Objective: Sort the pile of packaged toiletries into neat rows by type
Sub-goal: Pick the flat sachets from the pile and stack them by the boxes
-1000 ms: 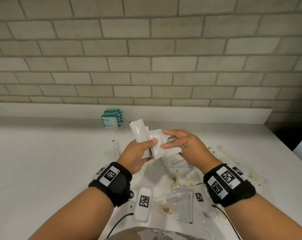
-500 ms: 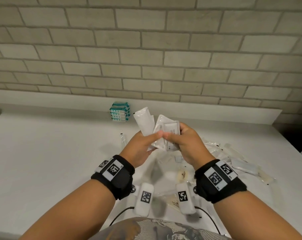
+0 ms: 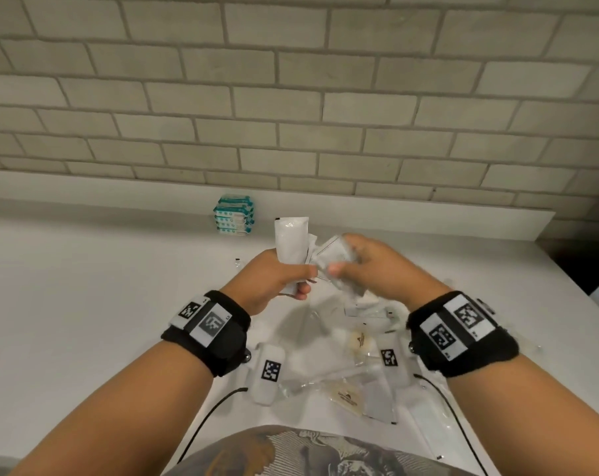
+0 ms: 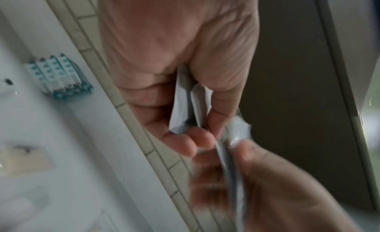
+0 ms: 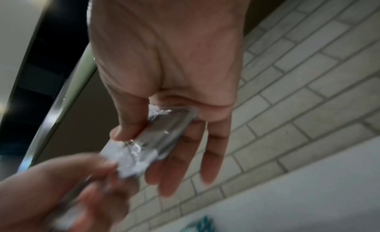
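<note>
Head view: left hand [image 3: 274, 281] gripping upright white sachets [image 3: 291, 245] above the counter [image 3: 85, 304]; right hand [image 3: 366, 266] pinching a clear-wrapped packet [image 3: 332, 259] beside them, loose pile [image 3: 353, 383] below, teal packs [image 3: 234, 216] stacked by the wall.

Left wrist: fingers [image 4: 185, 142] curled round sachets.

Right wrist: thumb and fingers [image 5: 185, 154] clamping packet.

Likely gathering like items; next, laying them in a row.

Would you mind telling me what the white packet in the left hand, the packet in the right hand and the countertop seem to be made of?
White packet: probably opaque matte plastic film; it creases softly. Left hand grips it.
Clear packet: glossy see-through film with crinkled, glinting ends. Right hand pinches it.
Countertop: smooth white surface, possibly laminate or stone; unclear.
</note>
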Demonstrator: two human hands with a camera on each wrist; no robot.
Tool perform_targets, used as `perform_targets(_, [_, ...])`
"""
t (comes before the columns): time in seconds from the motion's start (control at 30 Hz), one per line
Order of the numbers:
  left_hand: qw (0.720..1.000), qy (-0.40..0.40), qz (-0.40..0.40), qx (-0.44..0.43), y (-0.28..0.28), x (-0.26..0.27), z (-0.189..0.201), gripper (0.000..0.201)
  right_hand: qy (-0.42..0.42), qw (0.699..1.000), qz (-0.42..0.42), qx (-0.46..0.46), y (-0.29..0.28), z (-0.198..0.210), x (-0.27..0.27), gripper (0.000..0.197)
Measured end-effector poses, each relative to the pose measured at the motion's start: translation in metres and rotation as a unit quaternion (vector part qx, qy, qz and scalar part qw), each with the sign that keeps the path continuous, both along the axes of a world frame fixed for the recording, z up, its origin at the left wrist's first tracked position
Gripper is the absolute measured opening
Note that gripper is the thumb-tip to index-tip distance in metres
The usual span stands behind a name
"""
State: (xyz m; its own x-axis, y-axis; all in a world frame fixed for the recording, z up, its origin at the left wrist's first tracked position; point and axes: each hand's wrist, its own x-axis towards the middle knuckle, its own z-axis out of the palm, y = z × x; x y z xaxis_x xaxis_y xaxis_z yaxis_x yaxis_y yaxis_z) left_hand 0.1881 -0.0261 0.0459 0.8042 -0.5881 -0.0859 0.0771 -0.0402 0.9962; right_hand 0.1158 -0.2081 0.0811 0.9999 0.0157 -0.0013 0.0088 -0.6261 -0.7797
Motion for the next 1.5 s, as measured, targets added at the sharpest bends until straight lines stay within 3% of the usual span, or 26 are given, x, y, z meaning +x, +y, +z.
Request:
perform_targets(0.07, [0.999, 0.032, 0.011, -0.026, -0.004, -0.001, 0.000, 0.015, 0.020, 0.999, -0.028, -0.018, 0.010, -0.015, 0.000, 0.023])
perform_targets(0.17, [0.987, 0.134, 0.024, -0.082, 0.000, -0.002, -0.004, 0.029, 0.006, 0.989, -0.113, 0.098, 0.009, -0.039, 0.003, 0.038])
perform_targets(0.2, [0.986, 0.144, 0.016, -0.084, 0.002, -0.001, -0.007, 0.030, -0.006, 0.974, -0.131, 0.184, 0.007, -0.042, 0.004, 0.043])
perform_targets(0.27, [0.993, 0.111, -0.014, -0.045, 0.007, -0.003, -0.012, 0.028, -0.022, 0.912, -0.127, 0.389, 0.004, -0.043, 0.010, 0.050])
perform_targets(0.33, [0.998, 0.051, -0.033, 0.009, 0.006, -0.006, -0.015, 0.028, 0.001, 0.871, -0.081, 0.485, 0.006, -0.036, 0.015, 0.047])
perform_targets(0.43, [0.999, 0.018, -0.035, 0.024, 0.001, -0.006, -0.017, 0.042, -0.001, 0.906, -0.037, 0.421, 0.010, -0.028, 0.018, 0.029])
perform_targets(0.53, [0.995, 0.093, -0.026, -0.035, 0.000, -0.001, -0.014, 0.065, -0.111, 0.936, -0.016, 0.333, 0.003, -0.022, 0.018, 0.019])
perform_targets(0.6, [0.986, 0.137, 0.017, -0.090, 0.001, 0.003, -0.009, 0.054, -0.136, 0.961, 0.028, 0.238, -0.002, -0.022, 0.014, 0.019])
perform_targets(0.67, [0.986, 0.113, 0.076, -0.097, 0.002, 0.008, -0.008, 0.035, -0.105, 0.984, 0.043, 0.138, -0.006, -0.032, 0.012, 0.030])
perform_targets(0.73, [0.987, 0.076, 0.115, -0.088, 0.003, 0.014, -0.009, 0.033, -0.050, 0.992, 0.023, 0.117, -0.012, -0.046, 0.010, 0.037])
perform_targets(0.8, [0.986, 0.055, 0.135, -0.077, 0.003, 0.016, -0.009, 0.028, 0.009, 0.990, -0.031, 0.141, -0.021, -0.058, 0.007, 0.025])
perform_targets(0.87, [0.985, 0.047, 0.152, -0.072, 0.002, 0.016, -0.010, 0.021, 0.027, 0.985, -0.073, 0.157, -0.031, -0.062, 0.004, 0.027])
perform_targets(1.07, [0.986, 0.004, 0.165, -0.029, -0.004, 0.018, -0.011, 0.012, -0.030, 0.980, -0.084, 0.177, -0.025, -0.034, 0.006, 0.017])
perform_targets(1.23, [0.945, 0.019, 0.296, -0.141, -0.013, 0.020, -0.006, 0.008, -0.070, 0.959, -0.153, 0.226, -0.002, -0.033, 0.021, 0.012])
perform_targets(1.33, [0.953, 0.031, 0.245, -0.176, -0.014, 0.020, -0.006, 0.004, -0.034, 0.950, -0.133, 0.281, 0.016, -0.043, 0.027, 0.021])
perform_targets(1.5, [0.993, -0.032, 0.081, -0.074, -0.018, 0.008, -0.018, 0.028, -0.107, 0.894, -0.169, 0.401, 0.019, -0.034, 0.043, 0.030])
